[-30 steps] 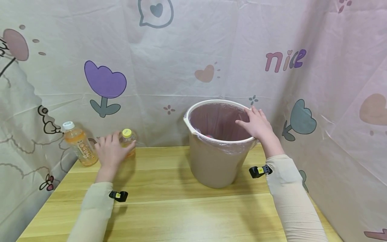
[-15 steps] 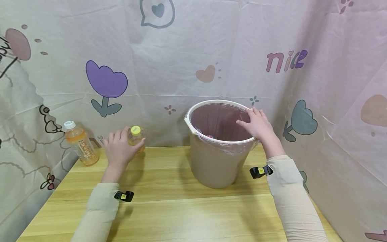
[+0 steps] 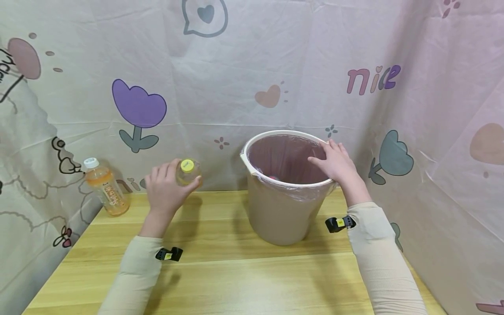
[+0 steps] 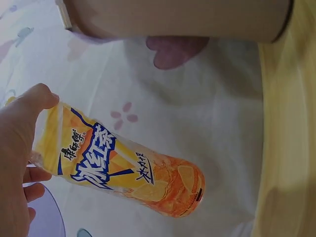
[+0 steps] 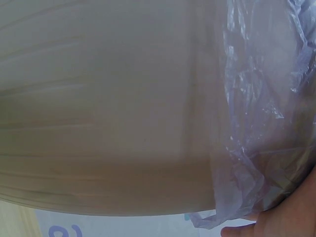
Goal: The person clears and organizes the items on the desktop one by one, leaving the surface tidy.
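Note:
My left hand (image 3: 163,188) holds an iced tea bottle (image 4: 128,163) with a yellow cap (image 3: 187,165) by its upper part. The bottle is raised off the table and its base tips towards the back curtain; the left wrist view shows its yellow and orange label. My right hand (image 3: 336,164) holds the right rim of a beige trash can (image 3: 281,214), thumb over the inside and fingers at the outer side. A clear plastic liner (image 5: 252,108) hangs over that rim. Inside the can, a small red thing (image 3: 273,177) shows; the rest of its bottom is hidden.
A second bottle (image 3: 108,190), with orange drink and a white cap, stands at the back left of the wooden table (image 3: 236,280). A printed curtain (image 3: 220,87) closes off the back and both sides. Each sleeve carries a small black wrist camera (image 3: 169,253).
My left hand has lifted the yellow-capped bottle and carried it rightwards, nearer the trash can. The right hand stays on the rim, and the white-capped bottle has not moved.

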`<state>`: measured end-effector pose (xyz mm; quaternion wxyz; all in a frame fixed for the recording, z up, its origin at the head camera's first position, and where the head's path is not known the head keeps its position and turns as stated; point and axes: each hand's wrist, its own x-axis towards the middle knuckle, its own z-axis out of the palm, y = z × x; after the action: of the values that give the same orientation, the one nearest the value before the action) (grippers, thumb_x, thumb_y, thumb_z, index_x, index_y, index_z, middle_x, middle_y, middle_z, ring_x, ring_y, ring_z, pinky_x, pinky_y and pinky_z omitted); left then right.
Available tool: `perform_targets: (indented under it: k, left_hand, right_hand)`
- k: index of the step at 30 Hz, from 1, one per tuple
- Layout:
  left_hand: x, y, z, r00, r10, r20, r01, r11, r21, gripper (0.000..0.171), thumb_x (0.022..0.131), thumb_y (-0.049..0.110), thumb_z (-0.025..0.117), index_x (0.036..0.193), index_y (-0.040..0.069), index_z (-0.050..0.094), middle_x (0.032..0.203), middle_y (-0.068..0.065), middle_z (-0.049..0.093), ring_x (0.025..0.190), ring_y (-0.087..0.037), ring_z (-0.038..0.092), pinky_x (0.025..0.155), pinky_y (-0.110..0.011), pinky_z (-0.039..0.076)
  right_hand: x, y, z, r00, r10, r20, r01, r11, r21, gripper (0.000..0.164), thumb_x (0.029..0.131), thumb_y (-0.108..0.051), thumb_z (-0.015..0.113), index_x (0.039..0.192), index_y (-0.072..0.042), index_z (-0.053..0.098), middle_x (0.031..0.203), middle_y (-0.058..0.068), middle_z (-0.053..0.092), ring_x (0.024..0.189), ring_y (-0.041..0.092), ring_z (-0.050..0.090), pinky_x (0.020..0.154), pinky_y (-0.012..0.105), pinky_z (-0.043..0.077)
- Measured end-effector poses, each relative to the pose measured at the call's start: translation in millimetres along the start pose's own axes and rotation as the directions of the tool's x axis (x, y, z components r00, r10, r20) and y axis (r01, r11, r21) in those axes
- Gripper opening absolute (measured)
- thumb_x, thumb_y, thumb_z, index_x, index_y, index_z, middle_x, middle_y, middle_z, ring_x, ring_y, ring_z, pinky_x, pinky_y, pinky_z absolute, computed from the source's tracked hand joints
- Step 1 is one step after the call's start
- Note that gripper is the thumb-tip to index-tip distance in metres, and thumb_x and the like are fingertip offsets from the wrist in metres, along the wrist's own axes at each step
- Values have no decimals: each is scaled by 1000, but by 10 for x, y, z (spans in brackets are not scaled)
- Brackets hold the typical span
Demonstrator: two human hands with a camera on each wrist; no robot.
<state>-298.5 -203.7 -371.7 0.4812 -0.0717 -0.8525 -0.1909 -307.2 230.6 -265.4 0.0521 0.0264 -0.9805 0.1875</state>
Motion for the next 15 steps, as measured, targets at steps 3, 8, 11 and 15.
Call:
perform_targets:
  k: [3, 8, 11, 15]
  left_hand:
    - [36, 75, -7, 999, 21, -38, -22, 1000, -20, 73, 63, 55, 77, 116, 6, 63, 106, -20, 67, 91, -40, 52, 75, -53, 37]
    - [105, 215, -48, 996, 52, -76, -56, 997, -57, 70, 67, 56, 74, 115, 6, 64, 105, -20, 67, 89, -40, 51, 75, -53, 36]
    - [148, 297, -74, 993, 67, -95, -75, 994, -74, 69, 68, 55, 73, 116, 6, 64, 105, -19, 68, 89, -40, 52, 75, -53, 36]
    - [214, 392, -97, 987, 93, -134, -105, 991, -86, 69, 68, 55, 72, 115, 5, 64, 104, -19, 68, 89, -40, 53, 75, -53, 37]
  right_hand:
    - [-1, -2, -1, 1000, 0, 1, 0, 1000, 2, 80, 95, -54, 47, 155, -9, 20, 162, 24, 5, 148, 49, -1, 115, 68, 8]
    - [0, -4, 1, 1000, -1, 5, 1, 1000, 6, 80, 95, -54, 48, 155, -9, 20, 162, 24, 4, 148, 49, -1, 115, 69, 8]
    - [0, -4, 1, 1000, -1, 4, 1, 1000, 6, 80, 96, -53, 48, 155, -9, 20, 162, 24, 4, 148, 49, -1, 114, 69, 8]
    - [-2, -7, 0, 1000, -3, 4, 3, 1000, 4, 79, 96, -53, 48, 155, -9, 20, 162, 24, 4, 148, 49, -1, 115, 69, 8]
